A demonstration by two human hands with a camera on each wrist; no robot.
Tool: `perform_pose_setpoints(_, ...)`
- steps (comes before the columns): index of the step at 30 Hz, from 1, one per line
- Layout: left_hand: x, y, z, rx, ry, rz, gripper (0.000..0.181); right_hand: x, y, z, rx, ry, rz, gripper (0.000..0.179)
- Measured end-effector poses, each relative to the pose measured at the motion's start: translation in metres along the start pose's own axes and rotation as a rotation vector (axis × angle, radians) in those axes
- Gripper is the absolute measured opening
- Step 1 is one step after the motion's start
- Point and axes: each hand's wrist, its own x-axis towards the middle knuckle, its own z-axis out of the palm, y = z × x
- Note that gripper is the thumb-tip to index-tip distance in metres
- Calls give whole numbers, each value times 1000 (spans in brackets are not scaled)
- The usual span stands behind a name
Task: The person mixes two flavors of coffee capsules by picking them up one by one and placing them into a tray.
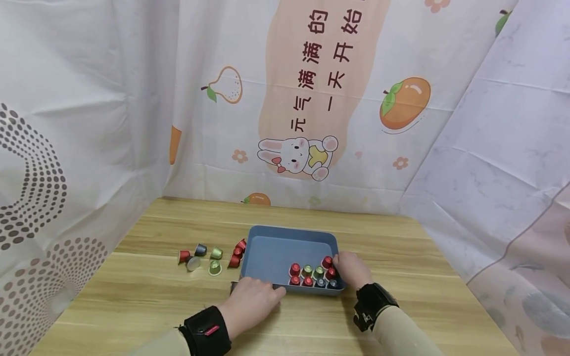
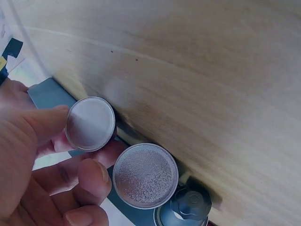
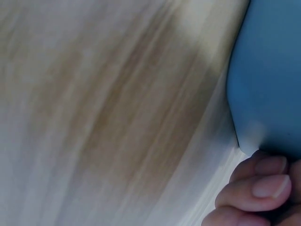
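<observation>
My left hand (image 1: 254,302) is at the near edge of the blue tray (image 1: 271,247). In the left wrist view its thumb and fingers pinch a coffee capsule (image 2: 91,124), pale lid facing the camera. A second capsule (image 2: 146,175) sits close by the fingertips, and a dark capsule (image 2: 190,205) lies beyond it. My right hand (image 1: 354,269) grips the tray's right side; the right wrist view shows its curled fingers (image 3: 270,187) at the tray's edge. Red, green and dark capsules stand grouped in the tray's near right corner, including a green capsule (image 1: 307,270).
Left of the tray, several loose capsules lie on the wooden table (image 1: 147,296), among them a green capsule (image 1: 215,268) and a dark capsule (image 1: 201,249). Red capsules (image 1: 234,261) lie close against the tray's left side. Printed curtains (image 1: 213,138) hang behind and on both sides.
</observation>
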Motion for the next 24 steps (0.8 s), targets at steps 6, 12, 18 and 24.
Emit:
perform_pose_setpoints(6, 1, 0, -2, -50, -37, -26, 9, -1, -1, -1, -9, 12, -6, 38)
perform_pose_setpoints(12, 0, -1, -4, -78, -68, -27, 11, -2, 0, 0, -22, 23, -19, 38)
perform_pose_setpoints(18, 1, -1, -6, -101, -117, -26, 12, -3, 0, 1, -39, 31, -35, 40)
perform_pose_setpoints(24, 2, -3, -6, -88, -116, 5, 11, -3, -2, 0, -20, 14, 1, 40)
